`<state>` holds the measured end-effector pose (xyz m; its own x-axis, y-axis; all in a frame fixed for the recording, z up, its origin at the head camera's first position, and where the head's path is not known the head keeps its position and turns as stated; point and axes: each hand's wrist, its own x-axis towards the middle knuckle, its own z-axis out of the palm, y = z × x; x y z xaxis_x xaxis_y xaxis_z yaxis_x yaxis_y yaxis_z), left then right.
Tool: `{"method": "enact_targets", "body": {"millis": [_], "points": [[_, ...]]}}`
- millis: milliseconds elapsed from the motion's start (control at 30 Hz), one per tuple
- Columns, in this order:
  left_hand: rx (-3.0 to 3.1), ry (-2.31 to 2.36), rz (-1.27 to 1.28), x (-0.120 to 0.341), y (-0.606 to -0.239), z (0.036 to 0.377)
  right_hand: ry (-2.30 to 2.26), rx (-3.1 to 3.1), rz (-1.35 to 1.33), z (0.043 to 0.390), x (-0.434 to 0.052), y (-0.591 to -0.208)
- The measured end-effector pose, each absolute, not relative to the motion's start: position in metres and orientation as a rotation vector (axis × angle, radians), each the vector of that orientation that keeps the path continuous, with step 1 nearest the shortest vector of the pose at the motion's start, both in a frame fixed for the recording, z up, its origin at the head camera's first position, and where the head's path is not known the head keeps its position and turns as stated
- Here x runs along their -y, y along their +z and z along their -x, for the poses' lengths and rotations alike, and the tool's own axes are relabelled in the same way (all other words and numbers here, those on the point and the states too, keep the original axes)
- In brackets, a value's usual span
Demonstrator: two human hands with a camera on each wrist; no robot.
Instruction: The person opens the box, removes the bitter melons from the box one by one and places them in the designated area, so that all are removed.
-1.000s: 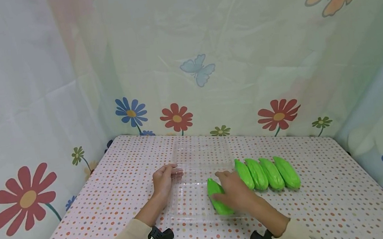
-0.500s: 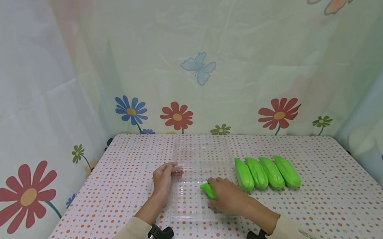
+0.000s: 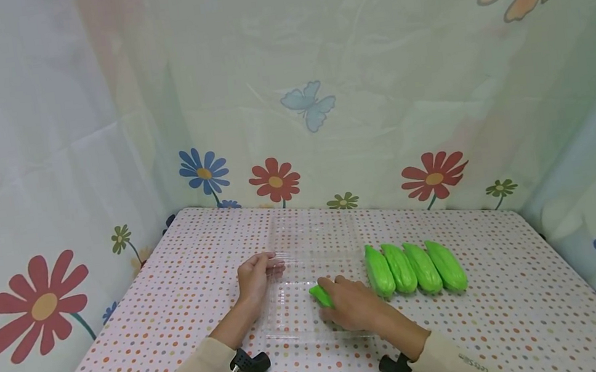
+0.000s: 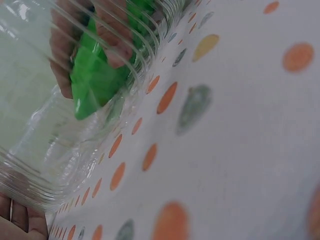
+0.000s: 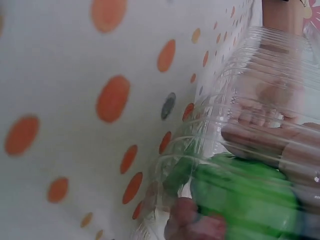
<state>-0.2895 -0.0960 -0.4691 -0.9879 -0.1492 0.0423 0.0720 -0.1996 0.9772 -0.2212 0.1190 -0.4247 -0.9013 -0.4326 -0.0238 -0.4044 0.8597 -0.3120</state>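
Observation:
A clear plastic clamshell box (image 3: 294,335) lies with its lid (image 3: 311,231) folded back, away from the person. My left hand (image 3: 254,281) holds the box's left side near the hinge; part of its fingers shows through the plastic. In the base, my right hand (image 3: 351,303) grips a bright green, ridged, elongated vegetable (image 3: 321,296), its pointed tip sticking out to the left. The left wrist view shows this green vegetable (image 4: 95,75) through the ribbed wall, with fingers on both sides. Most of it is covered by the right hand in the head view.
Several matching green vegetables (image 3: 414,268) lie side by side in a row right of the box. The table (image 3: 514,308) wears a dotted cloth. Printed fabric walls (image 3: 378,108) enclose its back and sides.
My right hand has moved slightly left with the green vegetable, turning it so its tip points more leftward and lower in the base. The left hand stays at the box's side.

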Motion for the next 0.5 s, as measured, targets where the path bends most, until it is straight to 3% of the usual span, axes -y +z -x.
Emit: {"method": "enact_targets", "body": {"millis": [500], "points": [[1.903,-2.312,-0.080,0.0960,-0.4693,0.2888,-0.377,-2.980,0.659,0.2201,-0.1173,-0.4291]]}}
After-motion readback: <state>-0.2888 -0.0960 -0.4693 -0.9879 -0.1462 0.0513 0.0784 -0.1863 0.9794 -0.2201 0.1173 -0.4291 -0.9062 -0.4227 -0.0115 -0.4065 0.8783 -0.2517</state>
